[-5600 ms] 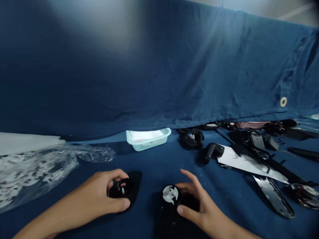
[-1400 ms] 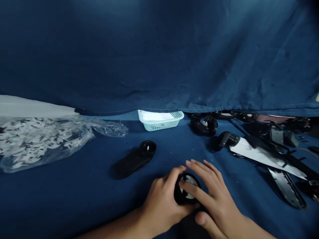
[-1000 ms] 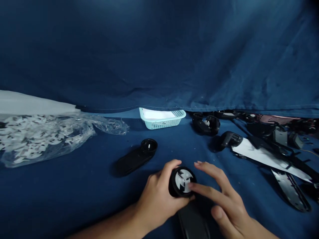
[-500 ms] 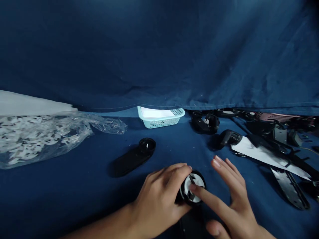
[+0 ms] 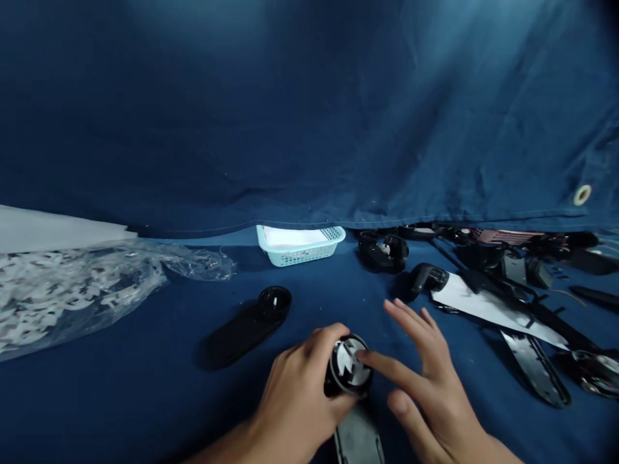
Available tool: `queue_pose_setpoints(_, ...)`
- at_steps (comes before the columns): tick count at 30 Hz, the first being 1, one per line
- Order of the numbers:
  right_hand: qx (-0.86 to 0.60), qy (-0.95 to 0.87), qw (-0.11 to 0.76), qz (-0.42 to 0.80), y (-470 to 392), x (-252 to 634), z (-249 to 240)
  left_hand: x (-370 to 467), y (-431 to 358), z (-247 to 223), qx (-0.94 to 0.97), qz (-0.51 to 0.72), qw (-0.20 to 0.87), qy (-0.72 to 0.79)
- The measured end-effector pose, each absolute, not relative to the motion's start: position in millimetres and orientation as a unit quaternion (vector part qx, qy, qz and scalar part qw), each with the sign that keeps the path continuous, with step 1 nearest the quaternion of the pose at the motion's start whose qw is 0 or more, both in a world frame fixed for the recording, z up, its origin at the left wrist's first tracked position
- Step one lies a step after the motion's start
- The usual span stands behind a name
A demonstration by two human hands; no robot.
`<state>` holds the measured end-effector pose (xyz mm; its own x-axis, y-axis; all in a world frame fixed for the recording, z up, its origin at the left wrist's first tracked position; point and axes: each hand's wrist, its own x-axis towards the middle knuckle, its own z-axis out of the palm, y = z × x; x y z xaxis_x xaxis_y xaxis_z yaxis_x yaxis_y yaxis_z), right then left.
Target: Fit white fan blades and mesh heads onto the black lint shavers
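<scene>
My left hand (image 5: 307, 386) is wrapped round a black plastic housing (image 5: 358, 433) with a round cup at its upper end. Inside that cup sits a white plastic insert (image 5: 349, 362) with cut-out shapes. With its index fingertip my right hand (image 5: 432, 380) touches the insert, its thumb and other fingers spread and holding nothing. A similar black housing (image 5: 246, 327) lies on the blue cloth to the left, a small white peg standing in its round cup. The underside of the held housing is partly hidden by my left hand.
Left lies a clear plastic bag (image 5: 87, 277) of white parts beside white sheets (image 5: 58, 229). A light-blue basket (image 5: 304, 256) stands at the back by the hanging blue curtain (image 5: 271, 116). Black parts (image 5: 387, 252) and a white strip (image 5: 483, 303) crowd the right side.
The view has shifted slightly to the right and up. The held housing has turned, showing more of its lower part, and the insert looks rotated under my right index finger.
</scene>
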<state>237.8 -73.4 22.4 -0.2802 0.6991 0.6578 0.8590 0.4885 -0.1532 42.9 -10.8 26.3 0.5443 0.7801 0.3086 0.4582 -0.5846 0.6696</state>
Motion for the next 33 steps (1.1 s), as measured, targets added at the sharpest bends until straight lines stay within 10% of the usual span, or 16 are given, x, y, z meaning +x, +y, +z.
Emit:
queue_pose_setpoints(12, -0.549, -0.71, 0.375, 0.233, -49.0, 240.2, 12.9, 42.5, 10.4, 10.4, 0.76, 0.253, 0.45, 0.396)
queue_pose_setpoints(33, -0.533, -0.744, 0.341, 0.213, -39.1, 231.7, 19.0, 43.7, 15.2, 5.7, 0.759, 0.264, 0.454, 0.385)
